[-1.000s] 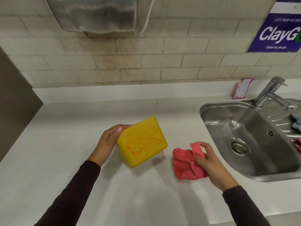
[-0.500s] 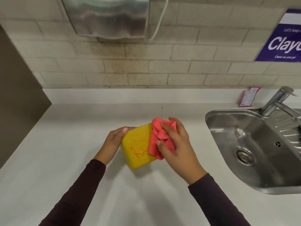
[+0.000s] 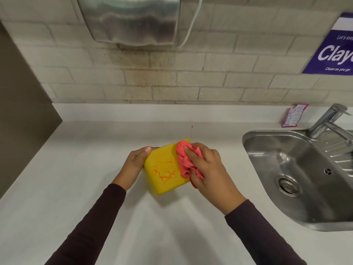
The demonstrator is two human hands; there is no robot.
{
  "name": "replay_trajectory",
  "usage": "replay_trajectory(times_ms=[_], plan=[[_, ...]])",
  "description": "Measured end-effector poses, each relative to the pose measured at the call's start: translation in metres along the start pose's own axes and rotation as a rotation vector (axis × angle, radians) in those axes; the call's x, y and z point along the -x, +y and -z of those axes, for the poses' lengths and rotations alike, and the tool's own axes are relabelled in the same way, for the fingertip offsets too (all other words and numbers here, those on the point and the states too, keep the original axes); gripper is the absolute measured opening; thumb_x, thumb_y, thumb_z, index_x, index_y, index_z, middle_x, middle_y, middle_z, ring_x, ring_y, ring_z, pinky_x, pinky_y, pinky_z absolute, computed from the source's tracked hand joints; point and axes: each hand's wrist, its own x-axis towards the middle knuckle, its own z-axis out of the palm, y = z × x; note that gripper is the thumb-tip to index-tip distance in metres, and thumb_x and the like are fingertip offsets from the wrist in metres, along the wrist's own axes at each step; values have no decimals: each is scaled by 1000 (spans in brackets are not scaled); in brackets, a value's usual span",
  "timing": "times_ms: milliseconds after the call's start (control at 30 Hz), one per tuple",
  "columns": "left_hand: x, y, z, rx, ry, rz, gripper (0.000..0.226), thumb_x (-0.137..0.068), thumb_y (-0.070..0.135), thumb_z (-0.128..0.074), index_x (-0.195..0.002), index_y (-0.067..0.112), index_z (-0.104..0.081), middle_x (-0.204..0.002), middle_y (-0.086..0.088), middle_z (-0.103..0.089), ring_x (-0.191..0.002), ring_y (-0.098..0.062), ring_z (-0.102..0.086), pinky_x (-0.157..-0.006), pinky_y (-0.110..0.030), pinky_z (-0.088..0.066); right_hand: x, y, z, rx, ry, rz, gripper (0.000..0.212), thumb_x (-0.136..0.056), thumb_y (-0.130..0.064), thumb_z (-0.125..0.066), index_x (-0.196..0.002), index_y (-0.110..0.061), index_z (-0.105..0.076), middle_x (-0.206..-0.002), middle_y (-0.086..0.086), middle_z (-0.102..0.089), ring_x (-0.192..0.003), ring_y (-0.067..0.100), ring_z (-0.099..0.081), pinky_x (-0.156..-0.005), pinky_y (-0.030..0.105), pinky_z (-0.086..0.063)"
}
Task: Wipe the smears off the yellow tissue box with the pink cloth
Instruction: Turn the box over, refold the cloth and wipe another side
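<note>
Your two arms enter from the bottom edge, both in long sleeves of a dark, plum-brown fabric. Left sleeve: plain, smooth knit, no visible print or seam, cuff ending at the wrist. Right sleeve: same cloth, same snug cuff. Your left hand and right hand are bare: no gloves, rings, watch. Short, unpainted nails show.

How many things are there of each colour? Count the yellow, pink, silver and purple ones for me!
Yellow: 1, the tissue box
Pink: 2, the cloth and the packet
Silver: 3, the sink, the tap and the wall dispenser
Purple: 1, the sign
Total: 7
</note>
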Motion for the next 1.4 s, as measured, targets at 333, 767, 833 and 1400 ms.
replay_trajectory(times_ms=[333,767,833,1400], plan=[[1,1,2,-13,-32,15,44,-77,53,-43,-98,26,-70,-101,-2,-72,-96,-16,-65,-87,-29,-48,8,-2,-8,16,48,-70,61,-85,-39,-58,-140,-31,-32,-135,-1,-39,-108,19,-40,-90,29,-41],[3,5,-1,5,-17,13,52,-68,59,-43,-97,24,-69,-100,-6,-70,-96,-19,-64,-84,-27,-50,11,-8,-2,157,-32,38,50,-89,-25,-49,-139,-23,-41,-130,4,-50,-101,25,-47,-84,42,-47],[4,5,-1,1,-38,-5,51,-69,58,-44,-97,24,-70,-100,-3,-71,-95,-16,-65,-81,-20,-50,21,-6,2,174,-56,63,49,-90,-28,-46,-139,-24,-40,-129,4,-52,-100,25,-48,-83,42,-48],[4,4,-2,13,-20,-2,45,-68,58,-45,-89,29,-71,-90,6,-73,-86,-7,-65,-78,-16,-50,6,-22,2,127,30,-86,48,-88,-28,-40,-133,-15,-51,-110,10,-55,-88,29,-52,-73,43,-50]])
